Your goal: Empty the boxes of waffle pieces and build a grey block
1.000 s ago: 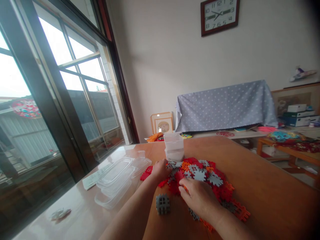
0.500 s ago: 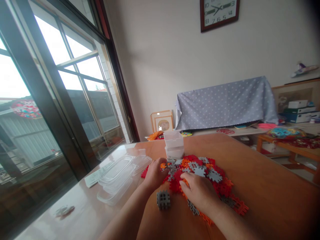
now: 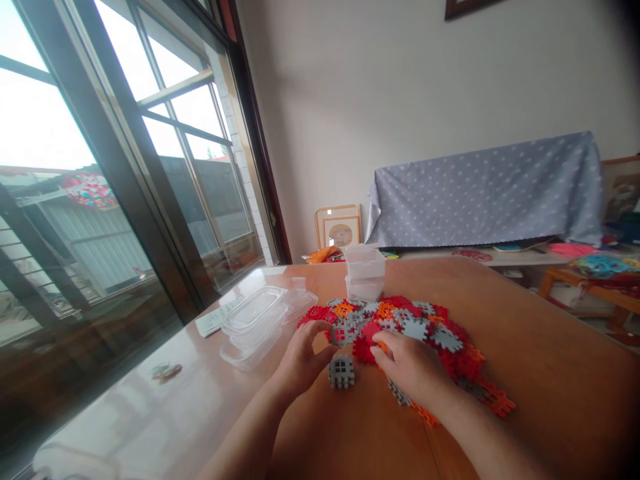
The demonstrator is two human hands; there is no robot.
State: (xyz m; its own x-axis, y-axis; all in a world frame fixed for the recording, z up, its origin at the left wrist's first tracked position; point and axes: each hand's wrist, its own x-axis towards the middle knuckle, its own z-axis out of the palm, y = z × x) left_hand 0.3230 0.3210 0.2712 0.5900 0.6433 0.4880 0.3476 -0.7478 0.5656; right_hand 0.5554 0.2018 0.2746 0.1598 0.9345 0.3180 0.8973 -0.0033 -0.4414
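My left hand (image 3: pixel 304 357) has its thumb and forefinger at the left edge of a grey square tile with window-like holes (image 3: pixel 341 335); red shows through the holes. Just below it, a small grey block of similar tiles (image 3: pixel 341 372) stands on the table. My right hand (image 3: pixel 413 363) is closed, with an orange interlocking piece (image 3: pixel 383 347) between thumb and fingers, partly hidden. Around and behind both hands spreads a pile of red, grey and orange interlocking pieces (image 3: pixel 415 329). Grey and orange pieces (image 3: pixel 425 415) show from under my right wrist.
Clear plastic containers and lids (image 3: pixel 255 320) lie left of the pile, beside a paper sheet (image 3: pixel 213 321). A translucent box (image 3: pixel 365 273) stands behind the pile. A small crumpled item (image 3: pixel 167 372) lies on the table's (image 3: pixel 545 360) left part. The window (image 3: pixel 195 167) borders the left side.
The view has shifted, so the table sits further right and higher. My left hand has drawn back from the pile toward me with the grey tile. My right hand stays at nearly the same place.
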